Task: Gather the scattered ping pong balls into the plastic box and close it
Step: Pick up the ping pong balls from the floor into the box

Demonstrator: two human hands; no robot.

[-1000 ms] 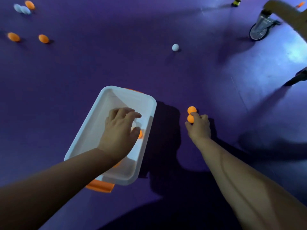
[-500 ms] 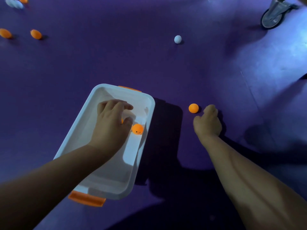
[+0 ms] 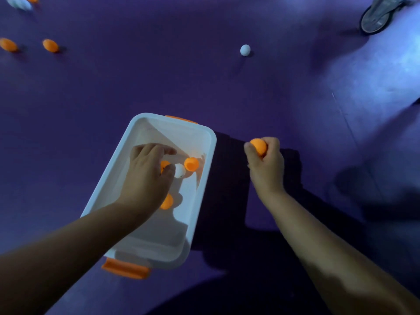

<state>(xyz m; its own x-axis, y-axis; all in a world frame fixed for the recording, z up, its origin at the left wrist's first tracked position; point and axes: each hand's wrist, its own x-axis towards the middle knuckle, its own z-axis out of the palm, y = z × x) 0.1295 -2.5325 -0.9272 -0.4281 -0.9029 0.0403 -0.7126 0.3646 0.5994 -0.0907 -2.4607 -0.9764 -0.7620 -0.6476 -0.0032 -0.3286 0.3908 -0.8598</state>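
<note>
Reaching palm-down into the box [image 3: 205,160], left hand [image 3: 145,178] spread; right hand [image 3: 267,165] grips orange ball [image 3: 258,146].

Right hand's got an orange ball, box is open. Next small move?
Probably swing the right hand left over the plastic box and drop its orange ball: the ball is gripped and the left hand is already inside the box.

One plastic box [image 3: 205,142] with two orange clips [image 3: 125,268], four balls visible inside it, three orange [image 3: 191,163] and one white [image 3: 180,170], one orange ball in the right hand [image 3: 266,165], three orange and at least two pale balls on the floor [image 3: 159,71], one wheel [image 3: 376,15].
</note>
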